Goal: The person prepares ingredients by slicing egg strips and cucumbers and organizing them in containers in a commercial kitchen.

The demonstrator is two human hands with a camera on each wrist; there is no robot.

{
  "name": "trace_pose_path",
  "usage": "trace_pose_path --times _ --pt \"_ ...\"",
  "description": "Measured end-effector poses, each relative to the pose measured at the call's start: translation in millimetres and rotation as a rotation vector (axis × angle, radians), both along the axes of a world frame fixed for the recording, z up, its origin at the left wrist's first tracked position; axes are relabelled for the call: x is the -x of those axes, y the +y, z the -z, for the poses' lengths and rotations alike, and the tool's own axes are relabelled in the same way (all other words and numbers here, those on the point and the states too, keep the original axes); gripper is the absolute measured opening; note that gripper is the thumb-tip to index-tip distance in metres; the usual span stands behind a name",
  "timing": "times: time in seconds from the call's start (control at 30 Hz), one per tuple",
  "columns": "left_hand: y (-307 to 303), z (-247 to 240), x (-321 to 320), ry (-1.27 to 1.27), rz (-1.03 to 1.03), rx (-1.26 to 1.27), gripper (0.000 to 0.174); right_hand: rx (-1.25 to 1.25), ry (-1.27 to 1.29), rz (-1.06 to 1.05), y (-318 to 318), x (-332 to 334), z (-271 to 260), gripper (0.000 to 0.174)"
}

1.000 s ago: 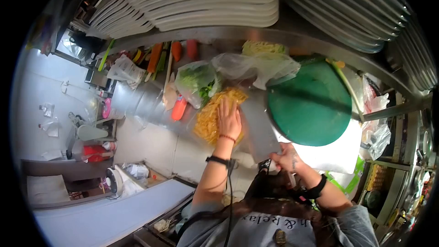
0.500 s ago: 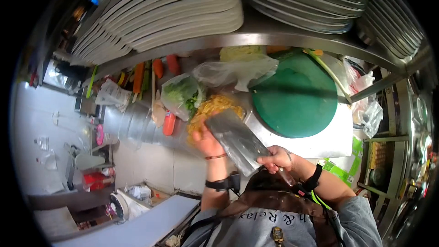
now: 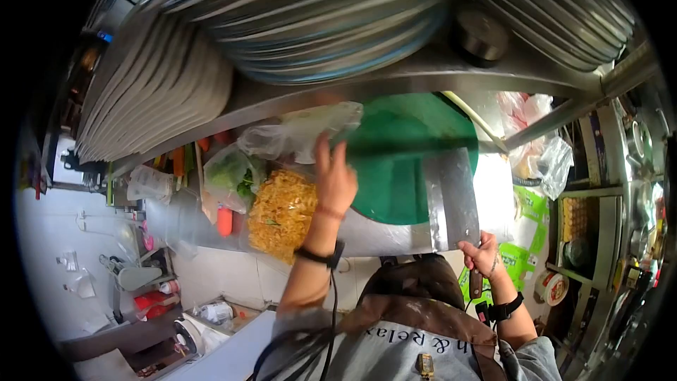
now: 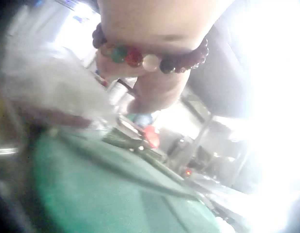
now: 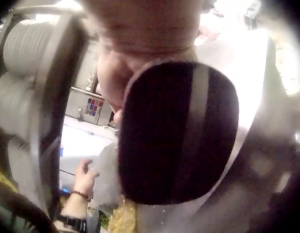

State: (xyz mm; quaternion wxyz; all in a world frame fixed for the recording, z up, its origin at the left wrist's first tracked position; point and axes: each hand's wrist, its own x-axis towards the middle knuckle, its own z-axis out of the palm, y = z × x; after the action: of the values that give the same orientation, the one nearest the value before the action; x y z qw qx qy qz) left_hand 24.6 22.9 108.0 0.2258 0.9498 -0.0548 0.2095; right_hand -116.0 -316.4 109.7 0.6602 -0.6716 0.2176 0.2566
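In the head view my right hand [image 3: 485, 255] grips the brown handle [image 3: 476, 283] of a cleaver. Its broad grey blade [image 3: 453, 197] lies across the right part of a round green cutting board [image 3: 395, 190]. The butt of the handle [image 5: 176, 136] looms large and dark in the right wrist view. My left hand [image 3: 336, 180], empty and slightly blurred, has its fingers extended over the board's left edge, close to a clear plastic bag [image 3: 296, 130]. Left of that hand sits a heap of yellow-orange shreds [image 3: 283, 213]. The left wrist view is blurred; a beaded bracelet [image 4: 135, 58] shows.
Stacked plates [image 3: 338, 35] fill a metal shelf [image 3: 416, 70] low above the counter's back. A bag of greens [image 3: 229, 176], an orange-red packet [image 3: 224, 221] and carrots stand left. A long pale green stalk [image 3: 472, 118] lies behind the board, and plastic bags [image 3: 539, 141] hang at the right.
The left hand has left the yellow shreds and moved right to the board. The cleaver, earlier near the shreds and then under the left hand, has swung right over the board in the right hand.
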Motion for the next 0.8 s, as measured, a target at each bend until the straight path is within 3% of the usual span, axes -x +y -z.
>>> trace_pose_path --times 0.03,0.1,0.17,0.23,0.3,0.4,0.47,0.53,0.6,0.63,0.7,0.73,0.8 --pt "-20.9 6.3 -31.1 0.013 0.151 0.128 0.05 0.019 0.002 0.018 -13.9 1.6 1.8 0.014" --pt "-53.1 29.7 -97.5 0.066 0.182 0.088 0.045 0.034 0.037 0.019 -36.1 1.7 0.6 0.014" --pt "-63.7 70.7 -174.2 0.305 0.1 -0.153 0.045 0.066 0.047 0.004 -55.1 0.3 -4.0 0.014" --pt "-86.7 38.0 -195.5 0.603 -0.103 -0.085 0.047 0.072 0.057 0.009 -73.4 -0.9 -0.8 0.015" --pt "-96.5 44.7 -203.5 0.621 -0.015 -0.188 0.047 0.074 0.064 0.013 -92.0 4.4 12.0 0.019" --pt "-94.1 56.6 -198.6 0.641 0.101 -0.353 0.047 0.092 0.08 -0.011 -110.2 0.7 11.9 0.021" --pt "-77.2 99.7 -181.1 0.447 0.123 -0.365 0.046 0.123 0.077 -0.008 -116.9 1.3 16.1 0.02" --pt "-84.4 75.5 -132.8 0.249 0.286 -0.182 0.045 0.304 -0.025 -0.092 -124.3 0.3 23.7 0.019" --pt "-74.4 55.5 -96.4 0.264 0.437 -0.252 0.047 0.446 -0.097 -0.146 -120.8 -3.3 10.1 0.019" --pt "-63.1 57.0 -77.5 0.234 0.455 -0.274 0.045 0.354 -0.183 -0.093 -117.0 -5.9 2.0 0.021" --pt "-38.7 64.6 -49.4 0.168 0.496 -0.319 0.043 0.417 -0.173 -0.258 -111.4 -20.4 -18.3 0.018" --pt "-37.7 54.5 -38.9 0.144 0.515 -0.276 0.041 0.58 -0.409 -0.391 -103.6 -28.9 -19.0 0.015" --pt "-40.5 41.2 -19.2 0.109 0.551 -0.171 0.04 0.735 -0.515 -0.506 -82.5 -42.7 -22.5 0.014"
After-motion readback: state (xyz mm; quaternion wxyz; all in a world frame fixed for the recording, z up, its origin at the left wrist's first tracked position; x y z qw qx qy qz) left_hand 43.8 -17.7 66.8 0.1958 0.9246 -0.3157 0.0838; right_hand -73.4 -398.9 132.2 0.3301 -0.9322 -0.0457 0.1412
